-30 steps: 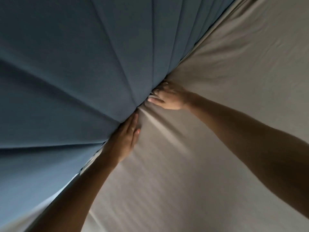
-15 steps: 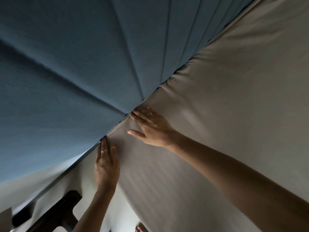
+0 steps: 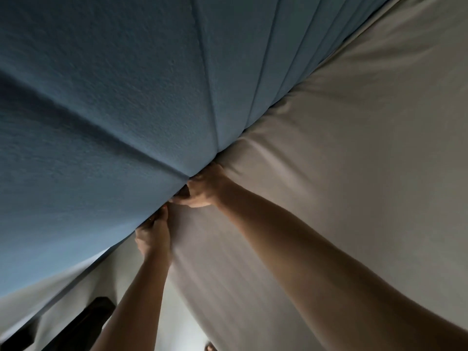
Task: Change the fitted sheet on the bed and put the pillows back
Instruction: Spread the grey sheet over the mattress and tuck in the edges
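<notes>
The beige fitted sheet (image 3: 342, 173) lies stretched over the mattress on the right. The blue padded headboard (image 3: 114, 97) fills the upper left. Both hands meet at the seam where sheet and headboard touch. My right hand (image 3: 206, 190) is curled at the mattress edge, its fingers and thumb bunching the sheet against the headboard, with creases fanning out from it. Just below it, my left hand (image 3: 153, 235) pushes its fingers into the gap along the sheet's edge, and its fingertips are hidden behind the headboard. No pillows are in view.
A dark piece of wooden furniture (image 3: 86, 320) stands at the lower left beside the bed. Toes of a foot (image 3: 210, 347) show at the bottom edge on a pale floor. The mattress side, covered in sheet, drops away at the lower left.
Both hands lay flat on the sheet before. They have slid up to the headboard seam; the right hand has curled onto the sheet and the left has pushed its fingers into the gap.
</notes>
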`<state>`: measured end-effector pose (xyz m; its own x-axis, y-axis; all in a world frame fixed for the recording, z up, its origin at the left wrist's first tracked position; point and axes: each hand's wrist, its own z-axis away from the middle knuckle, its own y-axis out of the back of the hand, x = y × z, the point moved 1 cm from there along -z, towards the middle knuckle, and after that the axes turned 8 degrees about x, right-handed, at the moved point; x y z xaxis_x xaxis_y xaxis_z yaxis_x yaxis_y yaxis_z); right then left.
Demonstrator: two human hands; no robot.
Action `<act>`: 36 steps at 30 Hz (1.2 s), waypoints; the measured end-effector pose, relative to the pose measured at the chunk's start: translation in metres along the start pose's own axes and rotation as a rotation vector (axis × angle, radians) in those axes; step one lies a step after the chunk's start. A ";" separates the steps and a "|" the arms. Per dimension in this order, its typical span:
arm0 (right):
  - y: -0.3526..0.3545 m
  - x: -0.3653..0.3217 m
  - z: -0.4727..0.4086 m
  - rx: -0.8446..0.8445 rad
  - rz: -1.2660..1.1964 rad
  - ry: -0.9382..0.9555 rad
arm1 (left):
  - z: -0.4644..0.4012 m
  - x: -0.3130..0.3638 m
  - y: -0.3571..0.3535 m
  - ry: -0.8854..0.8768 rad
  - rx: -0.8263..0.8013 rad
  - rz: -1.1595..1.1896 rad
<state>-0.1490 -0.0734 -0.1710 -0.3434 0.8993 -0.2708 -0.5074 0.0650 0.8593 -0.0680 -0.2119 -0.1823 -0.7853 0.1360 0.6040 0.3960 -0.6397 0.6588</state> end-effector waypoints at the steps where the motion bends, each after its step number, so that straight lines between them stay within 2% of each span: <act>1: 0.000 0.003 0.001 0.033 -0.004 0.048 | -0.002 0.000 -0.001 0.017 -0.019 0.024; 3: 0.001 0.011 0.008 0.082 0.026 0.164 | -0.008 0.002 -0.001 0.064 -0.084 0.081; 6: 0.004 0.026 0.033 0.128 -0.131 0.294 | -0.017 0.003 -0.004 0.134 -0.102 0.080; 9: 0.006 0.048 0.080 0.391 -0.174 0.373 | -0.023 0.005 -0.007 0.151 -0.150 0.021; 11: 0.003 0.080 0.115 0.453 -0.119 0.325 | -0.024 0.008 -0.009 0.217 -0.264 -0.001; 13: 0.008 0.116 0.148 0.440 -0.065 0.240 | -0.029 0.008 -0.007 0.165 -0.320 -0.063; 15: 0.016 0.152 0.175 0.436 -0.013 0.126 | -0.026 0.008 -0.003 0.033 -0.290 -0.145; 18: 0.026 0.193 0.203 0.428 0.006 -0.049 | 0.000 0.011 0.012 -0.059 -0.236 -0.344; 20: 0.031 0.214 0.216 0.420 0.054 -0.135 | 0.023 0.016 0.021 -0.209 -0.223 -0.555; 23: 0.039 0.235 0.222 0.380 0.089 -0.217 | 0.079 0.035 0.012 -0.585 -0.201 -0.839; 24: 0.042 0.240 0.221 0.368 0.083 -0.250 | 0.103 0.042 0.002 -0.761 -0.239 -0.808; 26: 0.048 0.254 0.217 0.369 0.081 -0.304 | 0.148 0.062 -0.029 -1.140 -0.439 -0.632; 28: 0.054 0.270 0.210 0.368 0.094 -0.359 | 0.175 0.092 -0.075 -1.417 -0.635 -0.542; 31: 0.063 0.298 0.200 0.348 0.077 -0.453 | 0.193 0.151 -0.158 -1.530 -0.765 -0.583; 36: 0.087 0.343 0.175 0.394 0.025 -0.606 | 0.205 0.229 -0.277 -1.637 -0.725 -0.671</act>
<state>-0.1723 0.3166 -0.1134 0.2058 0.9768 -0.0589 -0.1434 0.0896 0.9856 -0.2604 0.1519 -0.1345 0.6209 0.6600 0.4230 -0.3240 -0.2753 0.9051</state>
